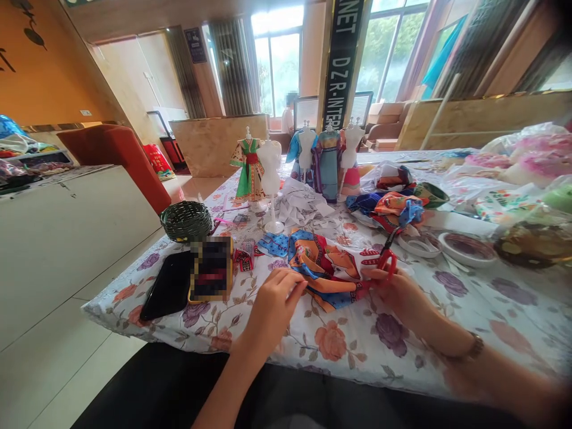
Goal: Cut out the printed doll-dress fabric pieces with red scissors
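Note:
A printed fabric piece (322,262) in orange, blue and red lies rumpled on the table before me. My left hand (279,293) is at its near left edge, fingers bent together and seemingly pinching the cloth. In my right hand (397,295) are scissors (388,257) with red handles, their dark blades pointing up and away. The fingers of that hand also touch the fabric's right end. A small blue patterned scrap (273,244) and a red trimmed scrap (245,258) lie just left of the cloth.
Small white mannequins (270,170) stand behind, several dressed, beside white paper scraps (306,205). Leftward are a dark woven basket (186,220), a black phone (167,285) and a yellow-edged phone (211,271). Tape rolls (467,249), bundled cloth (393,202) and plastic bags (531,149) lie right.

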Motion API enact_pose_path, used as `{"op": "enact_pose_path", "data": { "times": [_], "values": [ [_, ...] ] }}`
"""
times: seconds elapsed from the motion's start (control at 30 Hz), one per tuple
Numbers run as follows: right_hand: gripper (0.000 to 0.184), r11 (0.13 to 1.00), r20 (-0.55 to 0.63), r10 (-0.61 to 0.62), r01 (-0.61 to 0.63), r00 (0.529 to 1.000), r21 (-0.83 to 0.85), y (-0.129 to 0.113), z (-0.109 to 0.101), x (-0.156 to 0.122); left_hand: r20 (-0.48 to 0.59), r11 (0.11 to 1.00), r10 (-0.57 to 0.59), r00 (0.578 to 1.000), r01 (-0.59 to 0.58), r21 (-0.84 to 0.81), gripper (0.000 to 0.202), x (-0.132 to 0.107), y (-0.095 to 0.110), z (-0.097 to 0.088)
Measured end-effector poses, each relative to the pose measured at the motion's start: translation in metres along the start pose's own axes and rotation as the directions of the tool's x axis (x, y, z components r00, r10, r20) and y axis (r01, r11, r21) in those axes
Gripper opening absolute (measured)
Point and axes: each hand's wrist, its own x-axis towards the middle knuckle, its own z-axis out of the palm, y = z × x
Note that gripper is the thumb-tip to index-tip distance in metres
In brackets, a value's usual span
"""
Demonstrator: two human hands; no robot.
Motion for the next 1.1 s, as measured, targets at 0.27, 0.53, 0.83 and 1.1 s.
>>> {"op": "enact_pose_path", "data": {
  "times": [0.27, 0.53, 0.83, 1.1],
  "values": [
    [0.016, 0.996, 0.095, 0.078, -0.081, 0.992, 0.031, 0.001, -0.002, -0.001, 0.229, 0.988, 0.098, 0.969, -0.067, -0.138, 0.012, 0.035, 0.022, 0.018],
    [0.031, 0.981, 0.184, 0.1, -0.128, 0.978, 0.145, 0.0, -0.005, -0.006, 0.394, 0.967, 0.111, 0.912, -0.007, -0.255, 0.024, 0.061, 0.031, 0.031],
    [0.036, 0.991, 0.149, 0.046, -0.064, 0.988, 0.115, 0.005, -0.008, -0.007, 0.527, 0.895, 0.067, 0.847, 0.182, -0.406, 0.026, 0.085, 0.023, 0.04],
    [0.038, 0.993, 0.18, 0.051, -0.031, 0.982, -0.113, 0.007, -0.004, -0.011, 0.585, 0.806, 0.064, 0.809, 0.304, -0.508, 0.018, 0.098, 0.007, 0.032]
  ]
}}
